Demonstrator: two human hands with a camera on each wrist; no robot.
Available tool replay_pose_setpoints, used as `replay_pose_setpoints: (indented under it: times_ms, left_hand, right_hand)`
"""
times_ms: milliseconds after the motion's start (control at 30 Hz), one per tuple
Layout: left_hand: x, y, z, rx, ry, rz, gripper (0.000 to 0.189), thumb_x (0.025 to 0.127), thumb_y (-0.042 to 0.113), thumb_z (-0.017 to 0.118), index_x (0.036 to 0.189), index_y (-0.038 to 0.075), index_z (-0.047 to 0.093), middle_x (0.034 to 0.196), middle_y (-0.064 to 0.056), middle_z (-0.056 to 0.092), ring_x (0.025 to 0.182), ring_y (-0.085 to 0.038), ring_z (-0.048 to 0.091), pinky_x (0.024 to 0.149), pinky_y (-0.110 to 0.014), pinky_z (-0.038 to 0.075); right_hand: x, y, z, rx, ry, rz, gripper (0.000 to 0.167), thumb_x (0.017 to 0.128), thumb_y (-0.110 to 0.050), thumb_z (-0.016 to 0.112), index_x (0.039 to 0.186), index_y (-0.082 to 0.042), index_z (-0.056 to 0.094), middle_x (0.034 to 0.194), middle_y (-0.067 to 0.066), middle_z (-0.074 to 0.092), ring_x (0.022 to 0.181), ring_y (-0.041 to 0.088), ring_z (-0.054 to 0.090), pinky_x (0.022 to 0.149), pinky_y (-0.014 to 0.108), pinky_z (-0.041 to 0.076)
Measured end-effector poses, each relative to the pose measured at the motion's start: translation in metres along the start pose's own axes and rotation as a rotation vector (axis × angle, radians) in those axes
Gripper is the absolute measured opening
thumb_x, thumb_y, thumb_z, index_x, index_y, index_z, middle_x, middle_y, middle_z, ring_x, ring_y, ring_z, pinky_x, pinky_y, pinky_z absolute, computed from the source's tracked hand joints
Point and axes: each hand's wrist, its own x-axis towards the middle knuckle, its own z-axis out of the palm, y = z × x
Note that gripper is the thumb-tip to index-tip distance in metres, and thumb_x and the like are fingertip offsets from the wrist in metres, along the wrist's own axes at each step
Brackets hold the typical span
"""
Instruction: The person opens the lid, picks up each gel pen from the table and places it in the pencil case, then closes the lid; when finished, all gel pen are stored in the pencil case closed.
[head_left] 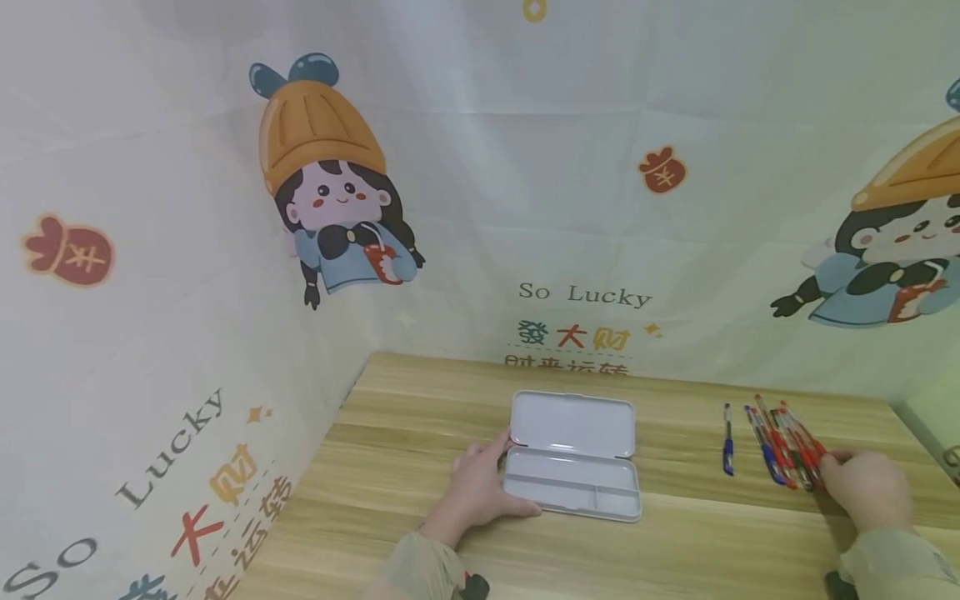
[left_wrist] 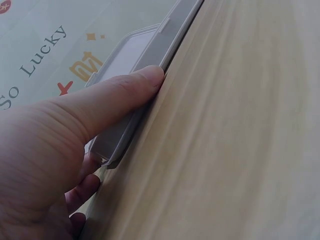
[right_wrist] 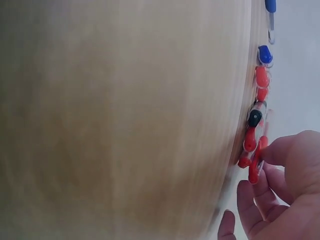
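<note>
An open white pencil case (head_left: 572,422) lies on the table, its lid folded back and its divided tray facing up. My left hand (head_left: 480,487) holds the case by its left end. In the left wrist view, the thumb of that hand (left_wrist: 55,130) lies along the front side of the case (left_wrist: 111,141). At the right, my right hand (head_left: 870,487) pinches a red pen (right_wrist: 257,157) between thumb and fingers at the right edge of a bunch of pens (head_left: 780,446). Red, blue and dark pens lie close together there, some overlapping.
A single blue pen (head_left: 727,442) lies left of the bunch, apart from it. The wood-grain table (head_left: 435,400) ends at a printed cloth backdrop (head_left: 465,208) behind and at the left.
</note>
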Motion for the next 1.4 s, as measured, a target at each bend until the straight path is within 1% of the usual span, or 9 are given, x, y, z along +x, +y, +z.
replay_pose_setpoints:
  times_ms: [200,333,433,567,700,900,1000,1167,1400]
  left_hand:
    - [-0.001,-0.002,0.0,0.004,0.004,-0.002,0.136,0.06,0.052,0.107,0.172,0.014,0.038,0.152,-0.015,0.065,0.138,-0.035,0.051,0.111,-0.056,0.038]
    - [0.0,-0.003,0.001,0.004,-0.001,0.001,0.137,0.06,0.053,0.106,0.172,0.015,0.037,0.152,-0.015,0.065,0.137,-0.034,0.051,0.11,-0.055,0.038]
    - [0.0,-0.003,0.001,-0.001,0.0,-0.001,0.137,0.06,0.053,0.106,0.172,0.015,0.037,0.152,-0.015,0.065,0.137,-0.034,0.051,0.111,-0.055,0.038]
    - [0.001,-0.003,0.002,-0.005,0.003,0.001,0.137,0.06,0.053,0.106,0.172,0.016,0.037,0.151,-0.015,0.065,0.137,-0.034,0.051,0.112,-0.056,0.037]
    - [0.001,-0.003,0.001,0.005,0.005,0.009,0.137,0.06,0.053,0.106,0.172,0.015,0.037,0.149,-0.015,0.066,0.136,-0.034,0.052,0.111,-0.056,0.037]
    - [0.001,-0.004,0.002,0.001,0.008,0.014,0.137,0.06,0.053,0.106,0.172,0.013,0.038,0.149,-0.016,0.066,0.136,-0.034,0.052,0.112,-0.056,0.036]
    - [0.001,-0.004,0.002,0.003,0.007,0.014,0.137,0.06,0.053,0.106,0.172,0.013,0.038,0.15,-0.016,0.066,0.136,-0.034,0.052,0.112,-0.056,0.036]
    - [0.002,-0.004,0.002,0.005,0.007,0.018,0.137,0.06,0.053,0.106,0.172,0.013,0.038,0.15,-0.015,0.066,0.137,-0.034,0.052,0.111,-0.055,0.037]
    - [0.003,-0.005,0.003,-0.001,0.006,0.016,0.137,0.06,0.054,0.106,0.172,0.015,0.037,0.151,-0.016,0.066,0.139,-0.035,0.053,0.112,-0.055,0.036]
  right_hand:
    - [0.0,-0.009,-0.004,0.04,0.019,-0.085,0.052,0.104,-0.023,0.047,0.134,0.017,0.061,0.133,0.041,0.066,0.113,0.057,0.066,0.079,0.051,0.054]
    - [-0.003,-0.018,-0.004,0.072,0.061,-0.139,0.05,0.105,-0.023,0.05,0.131,0.018,0.063,0.123,0.039,0.07,0.105,0.053,0.069,0.072,0.045,0.052]
    - [-0.006,-0.026,-0.004,0.097,0.095,-0.179,0.049,0.105,-0.023,0.051,0.129,0.018,0.065,0.116,0.037,0.073,0.098,0.048,0.072,0.066,0.038,0.049]
    - [-0.01,-0.038,-0.004,0.115,0.119,-0.248,0.048,0.106,-0.023,0.053,0.131,0.015,0.066,0.116,0.035,0.074,0.091,0.039,0.072,0.063,0.032,0.046]
    - [-0.016,-0.051,0.0,0.114,0.166,-0.354,0.042,0.106,-0.021,0.057,0.129,0.013,0.068,0.111,0.034,0.073,0.08,0.03,0.067,0.059,0.032,0.044]
    - [-0.032,-0.076,0.007,0.125,0.21,-0.513,0.032,0.104,-0.015,0.063,0.12,0.011,0.074,0.101,0.029,0.074,0.076,0.025,0.06,0.057,0.032,0.04]
    - [-0.038,-0.087,0.012,0.128,0.217,-0.575,0.027,0.103,-0.012,0.066,0.117,0.009,0.076,0.1,0.025,0.076,0.08,0.027,0.064,0.061,0.033,0.045]
    - [-0.05,-0.105,0.02,0.128,0.217,-0.631,0.021,0.101,-0.011,0.068,0.112,0.003,0.079,0.104,0.022,0.075,0.088,0.033,0.071,0.069,0.042,0.053]
    - [-0.065,-0.128,0.029,0.142,0.186,-0.671,0.02,0.103,-0.014,0.069,0.115,-0.001,0.079,0.107,0.016,0.073,0.09,0.029,0.069,0.069,0.039,0.052]
